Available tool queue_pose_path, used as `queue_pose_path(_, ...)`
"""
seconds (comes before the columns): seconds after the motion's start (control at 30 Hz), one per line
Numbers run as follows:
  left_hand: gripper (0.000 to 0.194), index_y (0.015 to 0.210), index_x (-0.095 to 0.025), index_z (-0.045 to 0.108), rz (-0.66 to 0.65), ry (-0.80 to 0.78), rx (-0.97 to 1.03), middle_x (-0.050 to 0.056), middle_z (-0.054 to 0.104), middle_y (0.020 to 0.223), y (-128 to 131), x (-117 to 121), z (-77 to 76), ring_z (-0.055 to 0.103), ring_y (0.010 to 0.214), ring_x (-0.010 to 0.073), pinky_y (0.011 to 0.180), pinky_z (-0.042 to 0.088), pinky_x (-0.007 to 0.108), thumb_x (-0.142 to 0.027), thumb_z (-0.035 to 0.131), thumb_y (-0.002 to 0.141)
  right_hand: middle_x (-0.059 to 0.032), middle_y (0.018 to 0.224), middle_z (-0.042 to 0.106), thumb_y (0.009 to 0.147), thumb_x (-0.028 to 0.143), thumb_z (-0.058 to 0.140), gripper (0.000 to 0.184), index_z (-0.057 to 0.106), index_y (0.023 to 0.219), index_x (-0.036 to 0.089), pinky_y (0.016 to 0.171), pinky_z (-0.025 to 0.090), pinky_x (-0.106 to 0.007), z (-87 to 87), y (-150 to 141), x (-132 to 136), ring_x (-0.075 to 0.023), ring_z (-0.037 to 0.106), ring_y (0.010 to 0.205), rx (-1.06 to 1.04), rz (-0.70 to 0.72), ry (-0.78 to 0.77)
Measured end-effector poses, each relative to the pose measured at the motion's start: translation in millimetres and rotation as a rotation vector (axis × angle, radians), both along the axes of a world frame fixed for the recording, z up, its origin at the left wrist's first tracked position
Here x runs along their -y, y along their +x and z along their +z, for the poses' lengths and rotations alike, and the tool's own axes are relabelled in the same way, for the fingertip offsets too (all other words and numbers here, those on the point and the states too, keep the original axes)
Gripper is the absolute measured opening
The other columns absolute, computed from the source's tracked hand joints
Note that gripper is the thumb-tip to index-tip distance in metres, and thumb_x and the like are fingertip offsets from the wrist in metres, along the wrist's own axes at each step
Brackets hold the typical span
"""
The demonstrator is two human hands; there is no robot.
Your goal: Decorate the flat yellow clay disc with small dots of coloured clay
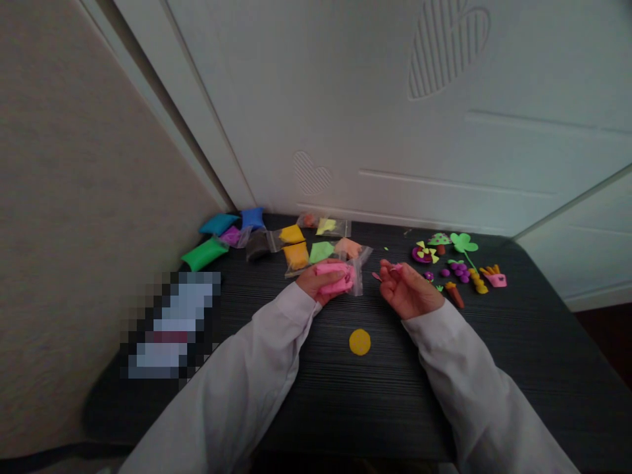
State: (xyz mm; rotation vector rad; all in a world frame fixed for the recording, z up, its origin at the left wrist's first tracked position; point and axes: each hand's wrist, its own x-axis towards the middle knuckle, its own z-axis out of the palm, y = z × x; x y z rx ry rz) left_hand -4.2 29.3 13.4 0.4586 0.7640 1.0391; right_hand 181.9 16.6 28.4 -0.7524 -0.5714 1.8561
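My left hand (pixel 311 280) is closed round a small clear bag of pink modelling clay (pixel 333 280), its loose plastic end sticking out to the right. Between the thumb and fingers of my right hand (pixel 412 289) is a small bit of pink clay (pixel 396 267); the fingers partly hide it. A thin pink piece (pixel 376 276) lies by the fingertips of that hand. Nearer to me, between my forearms, a flat yellow clay disc (pixel 360 342) rests on the dark table (pixel 345 408).
Bagged clay in several colours lies behind and left of my left hand, including orange-yellow (pixel 296 255), light green (pixel 322 251) and green (pixel 205 253). Small clay figures, among them a green clover (pixel 464 243), stand at right. A blurred-out screen (pixel 172 326) lies at left. A white panel (pixel 375 131) rises behind.
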Motion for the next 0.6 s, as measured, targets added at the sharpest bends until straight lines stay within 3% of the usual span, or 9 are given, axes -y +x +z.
queue_pose_path(0.1, 0.029, 0.077, -0.013, 0.051, 0.002, -0.012, -0.011, 0.001, 0.062, 0.067, -0.8, -1.0, -1.4, 0.060, 0.061, 0.0142, 0.055, 0.051, 0.026, -0.005, 0.065, 0.052, 0.0024, 0.090, 0.062, 0.060, 0.024, 0.067, 0.010, 0.057, 0.063, 0.021, 0.065, 0.047, -0.021, -3.1, 1.3, -2.0, -0.0088, 0.057, 0.080, 0.013, -0.066, -0.010)
queue_pose_path(0.23, 0.028, 0.078, -0.013, 0.053, -0.022, 0.031, -0.001, 0.002, 0.063, 0.068, -2.3, -1.5, -3.3, 0.061, 0.062, 0.0146, 0.055, 0.051, 0.025, -0.007, 0.066, 0.053, 0.0065, 0.069, 0.062, 0.061, 0.020, 0.066, 0.009, 0.058, 0.065, 0.022, 0.057, 0.046, -0.014, -6.7, 2.6, -3.9, -0.0028, 0.055, 0.060, -0.021, -0.089, 0.000)
queue_pose_path(0.4, 0.031, 0.079, -0.012, 0.053, -0.031, 0.032, 0.020, 0.002, 0.064, 0.069, -1.9, 0.0, -2.7, 0.061, 0.064, 0.0151, 0.058, 0.051, 0.026, -0.006, 0.067, 0.052, 0.0057, 0.064, 0.060, 0.057, 0.017, 0.068, 0.027, 0.060, 0.083, 0.025, 0.054, 0.044, -0.017, -7.9, -3.6, -2.9, -0.0031, 0.052, 0.055, 0.058, -0.066, 0.013)
queue_pose_path(0.6, 0.036, 0.079, -0.012, 0.052, -0.016, 0.059, 0.006, 0.002, 0.063, 0.068, -1.8, 1.6, -2.7, 0.061, 0.067, 0.0159, 0.064, 0.051, 0.029, -0.004, 0.069, 0.048, 0.0046, 0.057, 0.053, 0.058, 0.021, 0.068, 0.012, 0.058, 0.066, 0.019, 0.043, 0.035, -0.016, -11.0, -11.8, 0.3, -0.0030, 0.045, 0.050, 0.121, -0.037, -0.002)
